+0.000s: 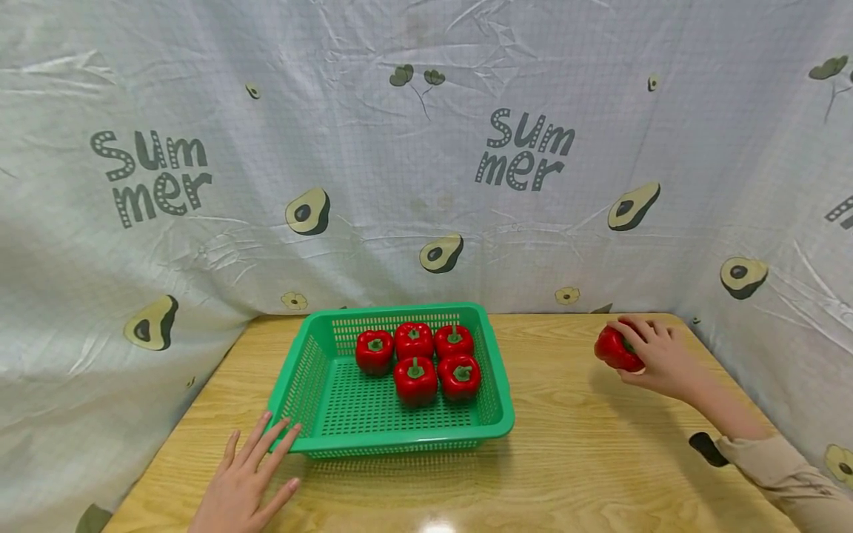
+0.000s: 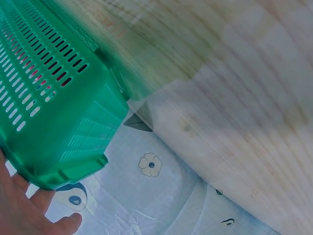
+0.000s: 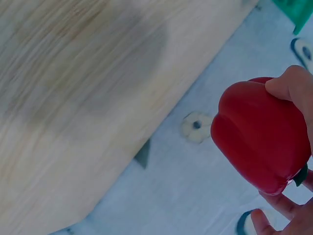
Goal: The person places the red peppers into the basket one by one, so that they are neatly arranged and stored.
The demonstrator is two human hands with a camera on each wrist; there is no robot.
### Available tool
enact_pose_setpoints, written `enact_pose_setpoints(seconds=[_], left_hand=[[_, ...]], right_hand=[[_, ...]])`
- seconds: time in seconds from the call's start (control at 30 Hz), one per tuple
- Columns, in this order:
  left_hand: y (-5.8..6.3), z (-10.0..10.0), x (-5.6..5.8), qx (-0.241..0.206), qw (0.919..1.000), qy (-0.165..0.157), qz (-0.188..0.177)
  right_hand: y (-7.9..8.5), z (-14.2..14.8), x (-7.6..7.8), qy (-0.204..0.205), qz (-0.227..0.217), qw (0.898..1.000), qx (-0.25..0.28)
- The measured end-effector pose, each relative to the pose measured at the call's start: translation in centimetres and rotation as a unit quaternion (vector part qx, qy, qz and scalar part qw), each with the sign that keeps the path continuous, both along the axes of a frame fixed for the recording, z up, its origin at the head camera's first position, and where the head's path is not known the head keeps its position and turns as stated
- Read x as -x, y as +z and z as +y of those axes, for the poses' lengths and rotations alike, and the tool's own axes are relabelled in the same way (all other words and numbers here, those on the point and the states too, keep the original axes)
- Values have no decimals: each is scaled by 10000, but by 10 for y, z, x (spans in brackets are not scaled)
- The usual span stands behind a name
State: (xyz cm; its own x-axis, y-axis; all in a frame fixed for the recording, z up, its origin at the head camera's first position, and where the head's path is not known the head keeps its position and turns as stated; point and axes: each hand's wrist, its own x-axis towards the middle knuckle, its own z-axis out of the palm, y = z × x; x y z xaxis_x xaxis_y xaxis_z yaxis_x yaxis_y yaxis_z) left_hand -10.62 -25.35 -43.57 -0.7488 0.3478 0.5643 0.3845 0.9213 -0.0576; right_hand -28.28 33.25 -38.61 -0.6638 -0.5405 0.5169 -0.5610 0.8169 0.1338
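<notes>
My right hand (image 1: 656,357) grips a red bell pepper (image 1: 614,349) over the right part of the table. In the right wrist view the same bell pepper (image 3: 261,134) lies between thumb and fingers, its green stem toward the palm. My left hand (image 1: 248,474) has its fingers spread, with the fingertips right at the near left corner of the green plastic basket (image 1: 400,442). Inside the basket sit several more red bell peppers (image 1: 415,381), stems up, grouped toward the right and back. The left wrist view shows the basket's slotted wall (image 2: 73,112) beside the left fingers (image 2: 44,198).
A wooden table (image 1: 553,459) carries the basket. Behind and beside it hangs a pale cloth (image 1: 373,148) printed with avocados, flowers and lettering. A dark spot (image 1: 708,448) shows near the right forearm.
</notes>
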Motion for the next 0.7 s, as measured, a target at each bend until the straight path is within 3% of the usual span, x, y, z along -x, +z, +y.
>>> enact_pose_setpoints(seconds=[0.7], left_hand=[[-2, 0, 1, -8, 9998, 141, -113]], right_hand=[[19, -61, -14, 1012, 29, 9947, -196]])
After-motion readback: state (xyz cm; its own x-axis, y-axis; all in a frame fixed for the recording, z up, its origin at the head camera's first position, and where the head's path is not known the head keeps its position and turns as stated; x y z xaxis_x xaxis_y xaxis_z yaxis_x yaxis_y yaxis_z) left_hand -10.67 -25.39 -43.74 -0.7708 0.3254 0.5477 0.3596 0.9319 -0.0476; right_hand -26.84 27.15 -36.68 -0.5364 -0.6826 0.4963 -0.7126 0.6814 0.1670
